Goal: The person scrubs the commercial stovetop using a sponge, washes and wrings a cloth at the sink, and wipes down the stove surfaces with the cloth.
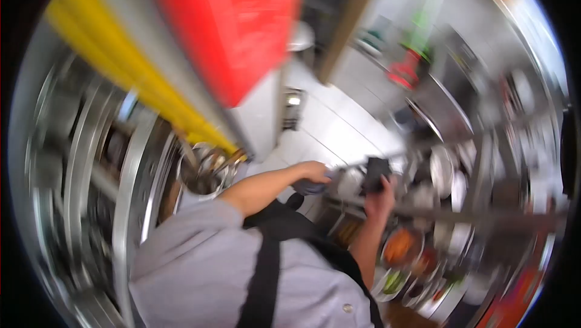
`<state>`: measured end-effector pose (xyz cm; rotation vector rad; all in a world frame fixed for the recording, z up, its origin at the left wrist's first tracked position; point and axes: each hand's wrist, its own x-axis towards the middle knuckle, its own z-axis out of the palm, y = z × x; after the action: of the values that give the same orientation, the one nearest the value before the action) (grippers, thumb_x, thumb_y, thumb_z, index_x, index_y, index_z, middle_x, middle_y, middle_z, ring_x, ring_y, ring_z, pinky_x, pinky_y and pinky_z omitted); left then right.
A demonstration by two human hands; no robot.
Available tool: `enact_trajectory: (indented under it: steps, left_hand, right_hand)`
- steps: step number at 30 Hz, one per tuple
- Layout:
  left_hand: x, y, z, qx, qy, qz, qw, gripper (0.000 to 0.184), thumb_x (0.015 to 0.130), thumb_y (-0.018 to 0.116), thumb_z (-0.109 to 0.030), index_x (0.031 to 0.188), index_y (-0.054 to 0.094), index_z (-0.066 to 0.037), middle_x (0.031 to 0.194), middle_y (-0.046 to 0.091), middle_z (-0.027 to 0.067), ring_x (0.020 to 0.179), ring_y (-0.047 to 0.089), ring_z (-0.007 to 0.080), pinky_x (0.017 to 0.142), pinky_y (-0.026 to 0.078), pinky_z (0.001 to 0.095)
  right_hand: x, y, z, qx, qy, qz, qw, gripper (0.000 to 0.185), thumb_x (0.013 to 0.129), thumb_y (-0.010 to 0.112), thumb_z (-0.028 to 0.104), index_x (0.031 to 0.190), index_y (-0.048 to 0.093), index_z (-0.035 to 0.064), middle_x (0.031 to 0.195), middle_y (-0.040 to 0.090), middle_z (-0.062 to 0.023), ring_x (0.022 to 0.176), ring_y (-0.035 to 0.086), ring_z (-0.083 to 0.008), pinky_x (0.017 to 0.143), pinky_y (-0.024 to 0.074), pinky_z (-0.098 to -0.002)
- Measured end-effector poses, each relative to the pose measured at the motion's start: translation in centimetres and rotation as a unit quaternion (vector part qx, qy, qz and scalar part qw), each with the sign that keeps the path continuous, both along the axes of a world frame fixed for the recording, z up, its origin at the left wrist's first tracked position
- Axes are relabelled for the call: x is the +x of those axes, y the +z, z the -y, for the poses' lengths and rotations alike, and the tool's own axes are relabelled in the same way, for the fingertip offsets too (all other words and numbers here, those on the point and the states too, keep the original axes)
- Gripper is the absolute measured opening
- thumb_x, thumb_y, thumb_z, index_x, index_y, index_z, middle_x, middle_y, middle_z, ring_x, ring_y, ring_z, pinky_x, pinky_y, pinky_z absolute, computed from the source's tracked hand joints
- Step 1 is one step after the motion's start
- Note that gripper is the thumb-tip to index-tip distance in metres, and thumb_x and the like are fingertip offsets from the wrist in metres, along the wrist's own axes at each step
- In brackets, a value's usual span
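My left hand (316, 172) is closed on a dark grey item (311, 186), held in front of my apron; blur hides its kind. In my right hand (379, 200) is a black block-shaped object (376, 173), gripped at its lower end and pointing away from me. The two hands are a short way apart. Just beyond the right hand stands a metal rack with stacked pale dishes (442, 169). Part of a pale round dish (350, 183) shows between my hands.
On my right are bowls of orange food (401, 247) and green food (392, 284). A metal pot with utensils (206, 167) stands at my left, near steel shelving (130, 189). A large red panel (233, 31) and yellow strip (130, 68) rise ahead. White floor tiles (333, 119) lie beyond.
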<state>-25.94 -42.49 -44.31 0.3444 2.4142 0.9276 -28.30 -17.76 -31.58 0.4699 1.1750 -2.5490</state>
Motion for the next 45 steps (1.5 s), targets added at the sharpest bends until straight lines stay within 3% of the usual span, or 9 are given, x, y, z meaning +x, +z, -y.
enact_trajectory:
  steps: [10,13,16,22,25,29,34,38,45]
  left_hand:
    - [-8.3,6.7,5.3,0.049,0.168,0.006,0.984,0.057,0.086,0.063,-0.054,0.108,0.072,-0.003,0.103,0.071,0.0248,0.096,0.066,0.0418,0.083,0.052,0.0467]
    - [-13.2,5.1,8.2,0.029,0.14,-0.006,0.99,0.058,0.087,0.062,-0.054,0.116,0.069,-0.004,0.11,0.07,0.0238,0.1,0.067,0.039,0.087,0.053,0.045]
    - [-18.9,7.8,8.7,0.026,0.199,0.039,0.979,0.06,0.084,0.062,-0.055,0.109,0.071,-0.002,0.108,0.07,0.0253,0.099,0.068,0.0399,0.086,0.054,0.0448]
    - [-34.4,2.4,7.2,0.004,0.122,-0.001,0.993,0.053,0.09,0.063,-0.052,0.112,0.071,-0.005,0.106,0.07,0.0248,0.103,0.067,0.0399,0.09,0.051,0.0453]
    - [-40.6,2.5,5.5,0.002,0.088,0.046,0.995,0.049,0.092,0.063,-0.049,0.109,0.071,-0.003,0.102,0.072,0.0225,0.097,0.069,0.0345,0.085,0.053,0.0417]
    - [-46.2,4.0,4.5,0.061,0.221,0.072,0.971,0.043,0.095,0.065,-0.041,0.11,0.069,0.0,0.095,0.073,0.0131,0.083,0.065,0.0163,0.077,0.052,0.0352]
    - [-53.3,7.5,2.2,0.16,0.193,0.123,0.96,0.032,0.099,0.064,-0.029,0.111,0.069,0.0,0.093,0.071,0.0056,0.083,0.062,0.0115,0.076,0.051,0.0298]
    - [-63.1,8.3,-1.3,0.188,0.125,0.125,0.966,0.031,0.099,0.063,-0.029,0.111,0.069,-0.001,0.092,0.071,0.0051,0.082,0.062,0.0103,0.074,0.051,0.0291]
    - [-79.3,10.1,-8.3,0.245,-0.023,0.166,0.955,0.033,0.098,0.064,-0.029,0.116,0.067,-0.001,0.098,0.072,0.0063,0.088,0.065,0.0125,0.08,0.052,0.0306]
  right_hand:
    - [-19.4,-2.4,5.7,0.005,0.08,0.051,0.995,0.037,0.097,0.053,0.016,0.131,0.055,-0.001,0.129,0.063,-0.0156,0.115,0.062,-0.03,0.102,0.0479,-0.046]
    - [-25.1,-4.6,7.4,0.005,0.12,0.039,0.992,0.025,0.095,0.06,0.016,0.115,0.064,0.0009,0.118,0.067,-0.0123,0.109,0.064,-0.0274,0.098,0.0495,-0.044]
    - [-27.8,-2.0,9.0,0.047,0.024,0.009,0.999,0.02,0.088,0.069,0.013,0.102,0.068,-0.0012,0.099,0.069,-0.0104,0.09,0.066,-0.0217,0.081,0.0547,-0.0371]
    - [-38.5,2.9,5.3,0.038,-0.115,0.013,0.993,0.014,0.093,0.063,0.012,0.104,0.064,0.0037,0.096,0.067,-0.0062,0.087,0.065,-0.0204,0.082,0.0548,-0.0395]
    - [-45.5,1.4,1.2,0.034,-0.232,0.008,0.972,0.015,0.09,0.064,0.01,0.101,0.068,0.0014,0.09,0.068,-0.006,0.08,0.065,-0.0188,0.07,0.0537,-0.0384]
    - [-55.4,-3.7,-5.0,0.035,-0.353,0.052,0.934,0.016,0.089,0.063,0.009,0.1,0.065,-0.0019,0.094,0.068,-0.0116,0.082,0.068,-0.0253,0.071,0.0568,-0.0439]
    - [-62.6,-4.2,-9.3,0.05,-0.488,0.171,0.855,0.02,0.086,0.063,0.008,0.101,0.062,-0.0055,0.096,0.067,-0.0161,0.081,0.07,-0.029,0.064,0.0593,-0.048]
    - [-74.2,-7.8,-15.8,0.084,-0.496,0.099,0.859,0.023,0.086,0.065,0.009,0.102,0.063,-0.0069,0.095,0.067,-0.0176,0.079,0.068,-0.0303,0.063,0.0577,-0.0486]
    - [-96.6,7.3,-24.4,0.051,-0.475,0.029,0.878,0.024,0.091,0.062,0.013,0.111,0.061,0.0007,0.103,0.066,-0.0144,0.089,0.067,-0.0315,0.076,0.0566,-0.0529]
